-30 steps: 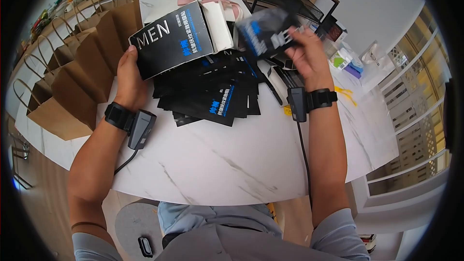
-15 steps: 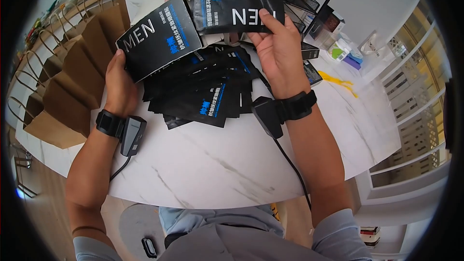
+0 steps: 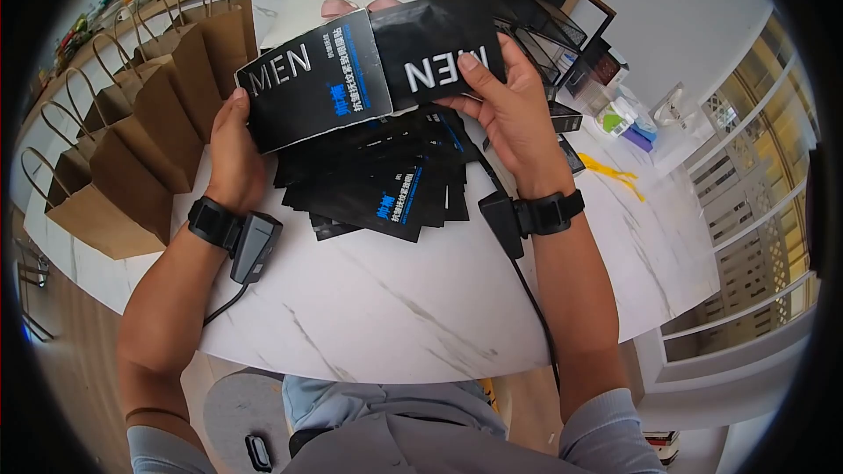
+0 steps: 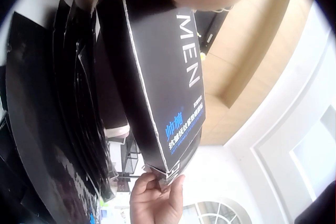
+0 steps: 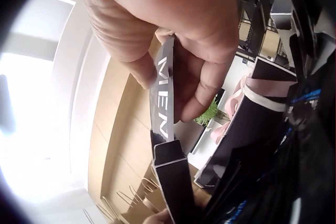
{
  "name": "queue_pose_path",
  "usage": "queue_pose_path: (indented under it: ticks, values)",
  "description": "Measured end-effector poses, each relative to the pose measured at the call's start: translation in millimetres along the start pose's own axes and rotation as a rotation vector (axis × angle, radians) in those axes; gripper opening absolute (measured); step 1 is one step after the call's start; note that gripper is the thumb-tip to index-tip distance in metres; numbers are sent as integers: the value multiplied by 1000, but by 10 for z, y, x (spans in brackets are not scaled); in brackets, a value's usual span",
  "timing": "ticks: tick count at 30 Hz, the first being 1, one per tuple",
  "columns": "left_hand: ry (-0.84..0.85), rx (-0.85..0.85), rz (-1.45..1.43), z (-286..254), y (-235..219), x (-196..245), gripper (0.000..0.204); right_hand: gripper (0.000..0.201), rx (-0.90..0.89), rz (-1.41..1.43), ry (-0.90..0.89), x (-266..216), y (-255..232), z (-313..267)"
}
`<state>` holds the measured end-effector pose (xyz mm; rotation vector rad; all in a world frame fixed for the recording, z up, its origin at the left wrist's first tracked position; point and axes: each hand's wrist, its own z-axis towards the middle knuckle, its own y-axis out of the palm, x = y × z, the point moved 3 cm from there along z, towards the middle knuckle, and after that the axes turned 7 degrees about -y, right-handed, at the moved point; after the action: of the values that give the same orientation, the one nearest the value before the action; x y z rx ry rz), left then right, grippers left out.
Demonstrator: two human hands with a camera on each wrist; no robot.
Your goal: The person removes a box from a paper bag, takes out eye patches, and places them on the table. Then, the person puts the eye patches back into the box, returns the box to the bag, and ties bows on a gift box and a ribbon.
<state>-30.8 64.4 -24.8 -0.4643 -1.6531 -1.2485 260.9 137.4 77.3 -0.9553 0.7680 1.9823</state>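
My left hand (image 3: 234,158) grips the left end of a black box (image 3: 307,92) lettered MEN, tilted above the table. With thumb and fingers my right hand (image 3: 516,118) pinches a flat black sachet (image 3: 443,39), also lettered MEN. One end of the sachet is at the box's open right end, and in the right wrist view the sachet (image 5: 163,87) runs into the mouth of the box (image 5: 176,182). The part inside is hidden. Below the box, a fanned pile of black sachets (image 3: 378,197) lies on the table.
Brown paper bags (image 3: 118,197) with handles stand along the left of the marble-patterned table (image 3: 395,298). A black rack (image 3: 536,13) is at the back right. Small boxes, a purple pack (image 3: 637,139) and a yellow strip (image 3: 612,167) lie on the right.
My right hand has brought the sachet from the right, up behind the box, then down to its open end. My left hand keeps holding the box, which shifted slightly.
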Motion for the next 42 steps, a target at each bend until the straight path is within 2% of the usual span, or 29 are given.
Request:
queue_pose_path:
  ticks: [4,6,11,12,14,16,18,19,20,22,23,24,26,27,28,30,31,32,34,36,38,39,40,41,42]
  values:
    - [17,-25,10,-43,33,13,35,46,76,-148,-101,-47,23,12]
    - [24,-31,5,-12,27,2,36,45,82,-293,-283,-107,17,-6]
    - [56,-34,36,-79,83,50,36,18,67,-340,-346,-44,188,-59]
    - [73,-46,39,-81,86,51,36,18,66,-340,-345,-53,225,-78]
    - [51,-58,36,-90,99,51,36,20,-138,-386,-183,-16,331,-116]
    - [27,-71,33,-86,101,40,36,20,-195,-406,-221,-15,379,-149]
    - [8,-104,10,-66,97,18,36,21,-325,-703,-248,-45,401,-172]
    - [8,-103,10,-69,94,20,36,19,-330,-817,-265,-85,402,-180]
    - [5,-106,21,-77,99,25,36,19,-331,-816,-263,-83,384,-173]
    - [2,-108,31,-94,121,37,36,17,-187,-828,-478,-121,321,-125]
    - [32,-62,46,-107,120,55,35,15,-87,-710,-413,-68,255,-73]
    - [62,-15,62,-111,105,74,35,15,-91,-706,-411,-65,233,-70]
    - [49,32,40,-68,49,85,33,14,-116,-897,-289,-65,179,-72]
    - [38,71,15,-46,21,89,32,30,-279,-981,-139,4,131,-87]
    - [38,69,16,-34,9,96,32,30,-277,-982,-140,59,113,-116]
    - [1,17,-138,-23,-16,87,31,34,-404,-1237,-391,154,186,-221]
    - [0,30,-147,-4,-20,82,31,45,-441,-1245,-283,201,199,-234]
    - [-2,30,-146,-15,-14,73,31,45,-441,-1245,-281,193,221,-247]
    - [26,43,-51,-35,21,74,31,45,-566,-1227,-81,205,263,-268]
    - [14,10,-77,18,-20,38,31,43,-604,-1184,-138,302,182,-252]
    - [6,-17,-106,20,-10,46,31,46,-675,-1125,-20,257,159,-238]
    - [28,43,-95,0,-11,70,31,46,-679,-1123,-21,200,170,-212]
    - [50,103,-84,-20,-18,93,30,45,-674,-1162,89,111,205,-178]
    - [51,106,-86,-23,-22,99,30,45,-666,-1200,201,69,214,-158]
    - [45,108,-74,-23,-23,105,31,45,-668,-1200,200,66,229,-144]
